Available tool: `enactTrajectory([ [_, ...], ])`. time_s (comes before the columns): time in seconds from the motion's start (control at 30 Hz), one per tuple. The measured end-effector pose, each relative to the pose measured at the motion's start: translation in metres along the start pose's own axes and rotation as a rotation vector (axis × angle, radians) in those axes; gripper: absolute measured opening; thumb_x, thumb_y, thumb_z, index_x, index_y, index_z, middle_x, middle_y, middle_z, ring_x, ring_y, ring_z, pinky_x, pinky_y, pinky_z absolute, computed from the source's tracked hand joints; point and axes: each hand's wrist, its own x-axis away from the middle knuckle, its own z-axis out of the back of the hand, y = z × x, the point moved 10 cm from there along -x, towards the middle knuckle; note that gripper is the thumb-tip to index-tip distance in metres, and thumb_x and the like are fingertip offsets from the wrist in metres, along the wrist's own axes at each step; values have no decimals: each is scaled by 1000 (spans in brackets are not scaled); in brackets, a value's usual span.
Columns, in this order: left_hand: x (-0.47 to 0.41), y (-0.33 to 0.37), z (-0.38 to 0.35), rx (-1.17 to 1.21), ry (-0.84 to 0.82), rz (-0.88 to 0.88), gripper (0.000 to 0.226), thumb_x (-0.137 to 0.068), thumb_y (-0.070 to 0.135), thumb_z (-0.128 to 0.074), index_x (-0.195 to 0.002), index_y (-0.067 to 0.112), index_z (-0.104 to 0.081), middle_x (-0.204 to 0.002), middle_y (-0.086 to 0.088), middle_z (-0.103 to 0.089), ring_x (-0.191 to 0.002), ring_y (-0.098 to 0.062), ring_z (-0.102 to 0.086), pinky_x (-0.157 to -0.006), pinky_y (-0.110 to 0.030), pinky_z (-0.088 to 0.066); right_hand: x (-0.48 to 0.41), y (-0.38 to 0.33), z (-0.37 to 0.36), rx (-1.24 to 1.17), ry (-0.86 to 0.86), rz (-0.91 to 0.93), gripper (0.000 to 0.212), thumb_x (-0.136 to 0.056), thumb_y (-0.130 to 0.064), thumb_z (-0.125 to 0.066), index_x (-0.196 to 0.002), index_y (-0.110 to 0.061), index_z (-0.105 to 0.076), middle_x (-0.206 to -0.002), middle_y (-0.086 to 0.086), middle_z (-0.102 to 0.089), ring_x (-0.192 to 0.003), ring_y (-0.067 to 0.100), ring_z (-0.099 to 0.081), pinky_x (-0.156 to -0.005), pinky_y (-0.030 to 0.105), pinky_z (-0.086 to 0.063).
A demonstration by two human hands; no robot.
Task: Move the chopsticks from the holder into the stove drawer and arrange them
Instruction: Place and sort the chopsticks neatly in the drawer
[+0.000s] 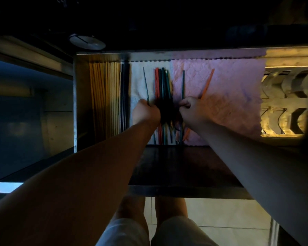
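apparently both hands, left hand (146, 111) and right hand (194, 110), grip coloured chopsticks (163, 82) in drawer (75, 103).

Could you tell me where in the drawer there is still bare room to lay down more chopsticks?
The pink cloth is bare between the orange chopstick in the right hand and the rack. A narrow white strip lies between the black chopsticks and the left hand. The middle bundle and the wooden row on the left are crowded.

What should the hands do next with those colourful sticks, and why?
Probably swing the orange stick in the right hand straight and slide it to the bundle. It lies slanted on the pink cloth, apart, while the wooden sticks lie in neat rows.
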Motion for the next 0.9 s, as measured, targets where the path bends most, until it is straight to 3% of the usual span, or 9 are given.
enactTrajectory([
  [0.1,5,7,-2,57,46,-30,27,-98,19,-44,-113,7,-63,-111,-15,-67,-104,-34,-62,-85,-36,-51,2,0,-2,-19,-14,-10,20,-80,-18,-52,-92,-27,-65,-96,5,-67,-90,25,-65,-81,37,-55],
  [0.23,12,15,-16,57,11,-87,23,-91,18,-56,-104,10,-72,-97,-16,-71,-95,-35,-65,-75,-34,-52,-1,4,-6,-60,-13,-27,14,-68,-27,-46,-74,-35,-55,-88,4,-66,-87,28,-66,-80,42,-57],
  [0.33,15,20,-22,24,-4,-114,20,-89,19,-61,-101,8,-72,-93,-17,-71,-91,-36,-65,-69,-30,-47,0,2,-7,-65,-30,-15,19,-67,-29,-45,-79,-32,-59,-93,8,-69,-90,29,-66,-82,43,-56],
  [0.43,16,25,-25,-23,6,-119,26,-88,21,-62,-110,11,-68,-102,-15,-69,-98,-35,-64,-75,-34,-49,1,-1,-7,-45,-38,4,30,-72,-26,-48,-95,-20,-68,-98,10,-70,-94,30,-65,-85,45,-55],
  [0.53,16,30,-31,-65,9,-149,39,-87,23,-63,-125,15,-61,-112,-14,-67,-105,-34,-63,-85,-41,-52,2,-2,-3,-57,-18,14,20,-74,-24,-51,-88,-25,-66,-92,8,-70,-91,29,-66,-84,44,-55],
  [0.6,14,32,-33,-87,14,-154,36,-89,22,-61,-124,14,-60,-113,-13,-66,-104,-34,-63,-85,-42,-51,3,-4,0,-54,-11,29,16,-76,-20,-52,-83,-29,-62,-86,3,-67,-88,27,-66,-82,42,-55],
  [0.73,9,37,-30,-94,8,-150,30,-90,19,-59,-119,8,-59,-113,-15,-65,-104,-34,-63,-83,-39,-51,6,-6,3,-25,-14,61,24,-77,-15,-52,-95,-15,-68,-86,5,-66,-89,27,-66,-80,38,-54],
  [0.9,8,41,-29,-94,-47,-101,38,-88,30,-62,-116,4,-64,-112,-17,-66,-104,-34,-64,-74,-34,-49,7,-8,5,18,-14,86,19,-83,-17,-55,-96,-13,-68,-83,5,-64,-87,25,-64,-73,31,-48],
])
